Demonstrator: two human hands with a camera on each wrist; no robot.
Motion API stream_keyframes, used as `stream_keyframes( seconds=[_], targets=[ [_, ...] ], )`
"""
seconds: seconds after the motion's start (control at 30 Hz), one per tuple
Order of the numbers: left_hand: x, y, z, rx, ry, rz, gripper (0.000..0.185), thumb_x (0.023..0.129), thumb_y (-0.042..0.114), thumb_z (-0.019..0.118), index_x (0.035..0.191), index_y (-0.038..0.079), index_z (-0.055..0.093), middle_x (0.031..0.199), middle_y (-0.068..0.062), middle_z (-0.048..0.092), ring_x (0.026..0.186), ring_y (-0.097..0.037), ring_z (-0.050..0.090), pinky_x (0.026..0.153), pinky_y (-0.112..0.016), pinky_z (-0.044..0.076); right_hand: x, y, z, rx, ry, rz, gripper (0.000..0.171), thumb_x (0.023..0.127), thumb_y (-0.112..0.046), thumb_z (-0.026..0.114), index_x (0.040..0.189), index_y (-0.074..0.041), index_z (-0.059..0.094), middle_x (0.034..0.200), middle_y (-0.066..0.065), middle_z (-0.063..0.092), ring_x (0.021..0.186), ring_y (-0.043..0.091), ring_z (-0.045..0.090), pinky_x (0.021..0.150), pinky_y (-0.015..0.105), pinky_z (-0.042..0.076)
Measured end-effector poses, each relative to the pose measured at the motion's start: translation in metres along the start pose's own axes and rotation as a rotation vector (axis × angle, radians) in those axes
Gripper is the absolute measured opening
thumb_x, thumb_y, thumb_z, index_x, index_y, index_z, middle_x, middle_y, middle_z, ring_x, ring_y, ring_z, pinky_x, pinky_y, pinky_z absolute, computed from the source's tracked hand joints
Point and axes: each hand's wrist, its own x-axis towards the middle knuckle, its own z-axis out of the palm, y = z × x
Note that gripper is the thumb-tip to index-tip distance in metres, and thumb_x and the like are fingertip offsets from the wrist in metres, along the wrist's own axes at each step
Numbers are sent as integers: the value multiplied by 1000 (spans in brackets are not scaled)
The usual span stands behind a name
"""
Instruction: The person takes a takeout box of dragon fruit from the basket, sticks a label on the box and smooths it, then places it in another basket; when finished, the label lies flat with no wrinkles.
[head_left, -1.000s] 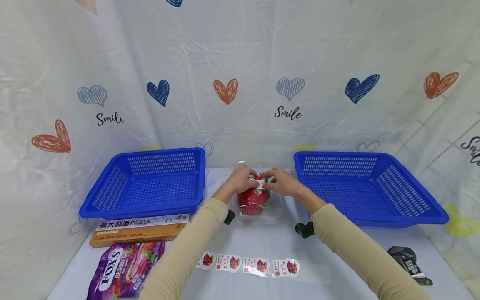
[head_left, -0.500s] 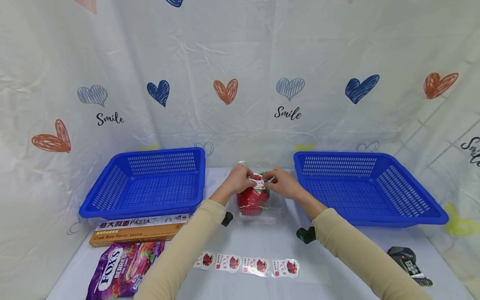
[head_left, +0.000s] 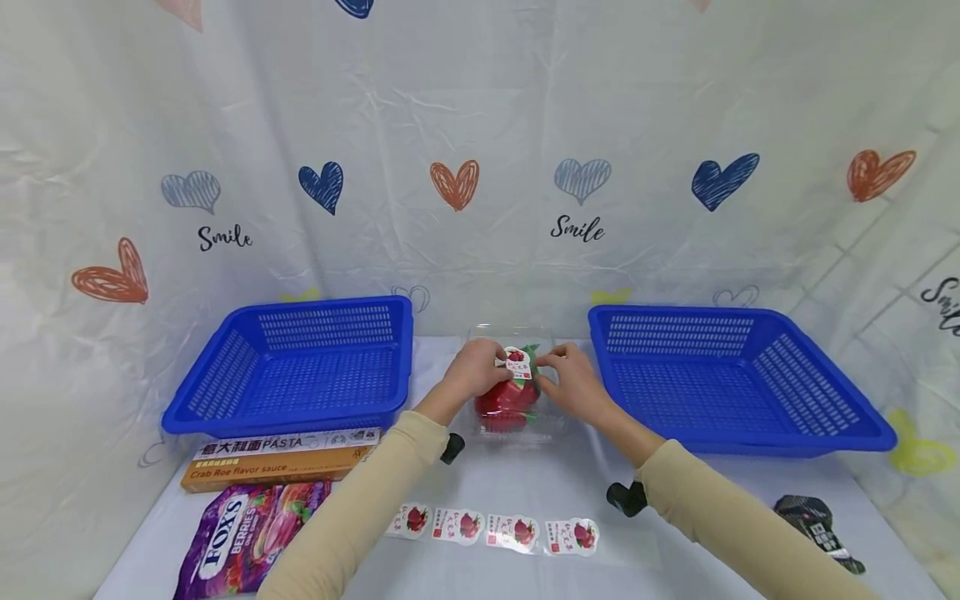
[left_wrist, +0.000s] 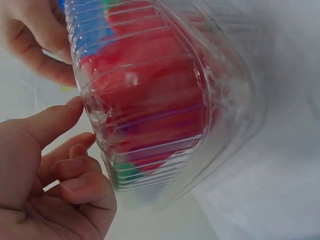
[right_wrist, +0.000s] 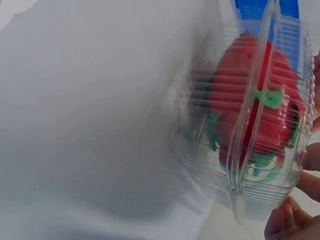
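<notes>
A clear plastic clamshell box (head_left: 557,423) stands between the two baskets with a red, green-leaved fruit (head_left: 501,398) inside. On its lid lies a white label sticker (head_left: 517,365) printed with a red fruit. My left hand (head_left: 474,368) touches the sticker's left edge with thumb and forefinger. In the left wrist view, the left fingertips (left_wrist: 75,106) reach the ribbed lid, the other fingers loosely bent. Just right of the sticker, my right hand (head_left: 574,382) has thumb and forefinger apart with nothing between them. The right wrist view shows the box (right_wrist: 235,185) from its side.
Blue baskets stand left (head_left: 330,367) and right (head_left: 697,375). A pasta box (head_left: 281,467) and a purple candy bag (head_left: 251,533) lie front left. Several similar stickers on a backing strip (head_left: 630,546) lie in front. A dark item with a white label (head_left: 817,532) lies at right.
Both hands were at the sticker's edges. My right hand has let go and drawn back to the right, and the sticker now shows more fully on the lid.
</notes>
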Motion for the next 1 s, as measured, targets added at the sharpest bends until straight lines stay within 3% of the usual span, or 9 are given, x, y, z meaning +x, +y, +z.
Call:
stream_keyframes(
  seconds=[0.23, 0.43, 0.63, 0.77, 0.87, 1.0],
  targets=[
    [-16, 0, -1, 10, 31, -66, 30, 89, 28, 73, 114, 11, 72, 106, -3, 68, 93, -17, 61, 71, -32, 52, -13, 4, 1, 74, -49, 143, 40, 95, -17, 62, 131, 1, 58, 138, 32, 35, 126, 49, 34, 99, 62, 35],
    [-34, -7, 4, 1, 132, -105, 32, 89, 30, 73, 118, 18, 70, 96, -3, 52, 82, -17, 51, 60, -28, 45, -22, 8, 1, 176, -106, 233, 51, 98, -24, 58, 143, -3, 46, 147, 33, 25, 135, 50, 27, 103, 66, 31],
    [-50, -19, 16, -160, 236, -128, 34, 89, 30, 73, 122, 21, 68, 114, -10, 46, 101, -26, 47, 61, -33, 45, -28, 18, 7, 272, -136, 234, 58, 101, -31, 55, 150, -8, 36, 150, 27, 32, 134, 46, 35, 102, 62, 36],
    [-56, -29, 27, -315, 213, -138, 42, 93, 32, 68, 133, 22, 61, 127, -18, 43, 112, -33, 49, 76, -45, 51, -30, 20, 10, 350, -162, 254, 60, 102, -32, 53, 153, -10, 30, 155, 22, 28, 142, 43, 26, 108, 60, 30],
    [-59, -34, 32, -406, 166, -147, 46, 96, 32, 63, 141, 22, 53, 130, -22, 45, 113, -34, 50, 88, -50, 48, -31, 20, 11, 367, -167, 264, 60, 101, -31, 54, 153, -13, 29, 156, 21, 27, 142, 42, 25, 108, 59, 30],
    [-63, -38, 35, -449, 132, -147, 48, 99, 31, 59, 145, 22, 47, 125, -21, 49, 109, -31, 50, 85, -45, 47, -34, 19, 12, 371, -152, 229, 58, 100, -28, 56, 151, -12, 32, 153, 24, 30, 139, 45, 29, 105, 59, 35]
  ],
)
